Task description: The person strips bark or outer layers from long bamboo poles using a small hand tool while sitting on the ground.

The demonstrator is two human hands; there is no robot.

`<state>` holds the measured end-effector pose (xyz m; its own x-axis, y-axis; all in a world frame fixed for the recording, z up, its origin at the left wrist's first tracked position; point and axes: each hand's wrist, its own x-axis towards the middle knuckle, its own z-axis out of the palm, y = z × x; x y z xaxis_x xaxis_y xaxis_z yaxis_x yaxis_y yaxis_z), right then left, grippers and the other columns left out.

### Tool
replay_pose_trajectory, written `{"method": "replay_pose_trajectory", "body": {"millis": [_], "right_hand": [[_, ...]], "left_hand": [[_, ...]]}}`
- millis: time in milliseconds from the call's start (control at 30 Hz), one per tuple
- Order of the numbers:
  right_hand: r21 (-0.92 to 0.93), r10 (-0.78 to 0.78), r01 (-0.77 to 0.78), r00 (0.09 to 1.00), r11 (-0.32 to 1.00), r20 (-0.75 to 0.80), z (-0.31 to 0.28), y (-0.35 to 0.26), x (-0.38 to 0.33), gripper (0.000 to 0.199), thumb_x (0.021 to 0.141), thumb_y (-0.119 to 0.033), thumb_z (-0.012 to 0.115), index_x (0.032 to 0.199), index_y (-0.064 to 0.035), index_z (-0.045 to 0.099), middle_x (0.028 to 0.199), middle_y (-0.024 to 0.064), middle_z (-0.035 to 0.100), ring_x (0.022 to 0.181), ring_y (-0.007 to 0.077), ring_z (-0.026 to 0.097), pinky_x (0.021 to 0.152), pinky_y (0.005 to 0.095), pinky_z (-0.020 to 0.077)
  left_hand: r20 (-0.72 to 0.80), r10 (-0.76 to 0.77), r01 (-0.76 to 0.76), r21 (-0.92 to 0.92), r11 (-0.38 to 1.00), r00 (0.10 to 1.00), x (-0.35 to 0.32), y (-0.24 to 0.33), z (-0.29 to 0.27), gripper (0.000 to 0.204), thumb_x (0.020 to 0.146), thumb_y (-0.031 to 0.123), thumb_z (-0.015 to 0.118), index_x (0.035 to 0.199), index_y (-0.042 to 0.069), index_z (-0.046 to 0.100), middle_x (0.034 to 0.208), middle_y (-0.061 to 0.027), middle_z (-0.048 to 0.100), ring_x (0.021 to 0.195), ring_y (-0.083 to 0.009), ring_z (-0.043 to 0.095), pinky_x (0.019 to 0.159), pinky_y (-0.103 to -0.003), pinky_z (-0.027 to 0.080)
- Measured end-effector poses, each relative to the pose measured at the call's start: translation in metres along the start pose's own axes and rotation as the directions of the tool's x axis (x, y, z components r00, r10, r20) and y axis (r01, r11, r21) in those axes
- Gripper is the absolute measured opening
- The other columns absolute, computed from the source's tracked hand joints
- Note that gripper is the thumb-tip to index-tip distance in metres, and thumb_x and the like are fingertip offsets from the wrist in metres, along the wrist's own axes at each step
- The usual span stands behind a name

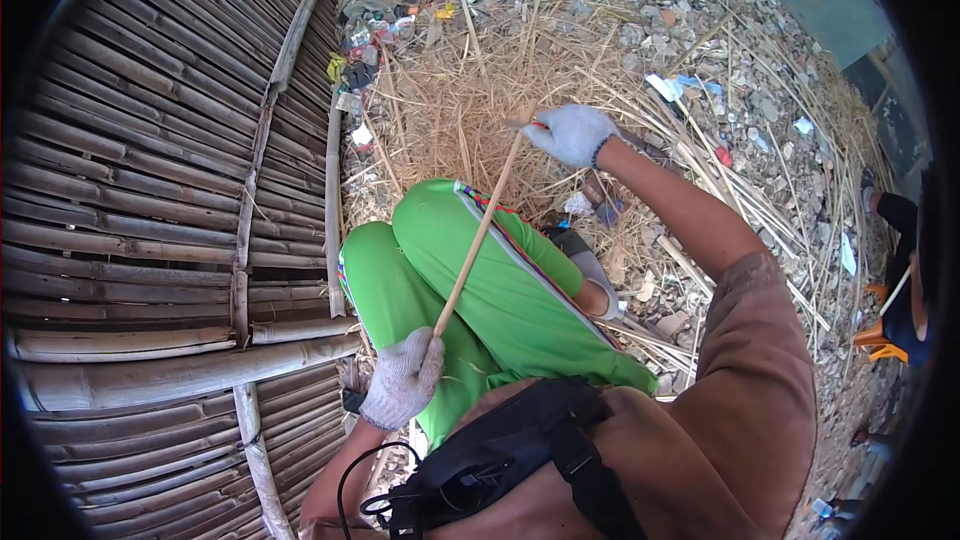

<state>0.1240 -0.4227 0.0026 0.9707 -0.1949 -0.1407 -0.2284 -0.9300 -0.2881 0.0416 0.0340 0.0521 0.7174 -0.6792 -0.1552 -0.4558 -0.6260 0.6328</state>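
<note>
My left hand point(402, 378) and right hand point(570, 132) wear off-white knit gloves, the right with a dark wristband. The stick point(478, 235) I hold is pale tan. My trousers point(470, 290) are bright green with a red, blue and white side stripe; my shirt point(740, 410) brown; my pouch point(500, 455) black. Bamboo wall point(140, 190): weathered grey-brown. Straw point(470, 100): dull yellow on grey rubble point(620, 10).

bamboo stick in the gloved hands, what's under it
Under the bamboo stick lie the green trousers; past the knee, straw litter. The left hand and right hand cover its ends; the ground below the legs is hidden.
</note>
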Motion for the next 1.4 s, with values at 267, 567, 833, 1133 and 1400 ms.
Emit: {"method": "replay_pose_trajectory", "body": {"millis": [267, 567, 833, 1133, 1400], "right_hand": [[0.427, 0.239, -0.145, 0.955, 0.893, -0.176, 0.020, 0.061, 0.042, 0.085, 0.105, -0.075, 0.048, 0.125, 0.0021, 0.076, 0.119, 0.0283, 0.079, 0.113, 0.0407, 0.077, 0.102, 0.0500, 0.0579], [0.894, 0.277, -0.013, 0.953, 0.448, -0.125, 0.089, -0.093, 0.002, 0.052, 0.100, -0.048, 0.080, 0.108, 0.0005, 0.064, 0.090, 0.0089, 0.065, 0.085, 0.0187, 0.060, 0.082, 0.0395, 0.0542], [1.000, 0.481, 0.011, 0.877, -0.019, -0.001, 0.111, -0.096, -0.026, 0.023, 0.107, -0.033, 0.072, 0.099, -0.0138, 0.062, 0.073, -0.0038, 0.058, 0.053, 0.0092, 0.051, 0.045, 0.0293, 0.0388], [0.998, 0.495, -0.039, 0.869, 0.039, 0.015, 0.100, -0.129, -0.025, 0.029, 0.106, -0.036, 0.070, 0.093, -0.0142, 0.056, 0.066, -0.0035, 0.053, 0.047, 0.0093, 0.047, 0.041, 0.0284, 0.0371], [0.995, 0.569, -0.060, 0.822, 0.081, 0.004, 0.100, -0.120, -0.034, 0.025, 0.104, -0.037, 0.073, 0.098, -0.0143, 0.063, 0.070, -0.0046, 0.057, 0.050, 0.0083, 0.050, 0.043, 0.0281, 0.0375]], "left_hand": [[0.047, -0.266, 0.269, -0.239, 0.933, 0.963, -0.007, -0.008, -0.005, 0.038, 0.118, 0.036, 0.050, 0.113, 0.002, 0.067, 0.064, -0.0088, 0.065, 0.053, -0.0225, 0.069, 0.055, -0.039, 0.056], [-0.006, 0.244, -0.243, -0.141, 0.960, 0.970, 0.035, -0.011, -0.005, 0.040, 0.118, 0.036, 0.056, 0.132, 0.000, 0.065, 0.085, -0.0096, 0.070, 0.071, -0.0135, 0.071, 0.065, -0.031, 0.060], [-0.626, -0.772, 0.047, -0.773, 0.633, 0.105, -0.056, -0.230, 0.026, 0.039, 0.111, 0.033, 0.066, 0.130, 0.000, 0.064, 0.103, -0.0142, 0.073, 0.089, -0.0228, 0.073, 0.080, -0.037, 0.062], [-0.745, -0.604, 0.861, -0.474, 0.183, -0.282, -0.147, -0.391, 0.186, 0.111, 0.063, 0.066, 0.100, 0.146, 0.005, 0.059, 0.132, -0.0231, 0.068, 0.122, -0.0445, 0.068, 0.106, -0.059, 0.055], [-0.479, -0.780, 0.883, -0.429, -0.192, -0.402, -0.154, -0.423, 0.168, 0.163, 0.050, 0.088, 0.094, 0.167, -0.005, 0.028, 0.156, -0.0269, 0.052, 0.146, -0.0443, 0.055, 0.114, -0.059, 0.054]]}}
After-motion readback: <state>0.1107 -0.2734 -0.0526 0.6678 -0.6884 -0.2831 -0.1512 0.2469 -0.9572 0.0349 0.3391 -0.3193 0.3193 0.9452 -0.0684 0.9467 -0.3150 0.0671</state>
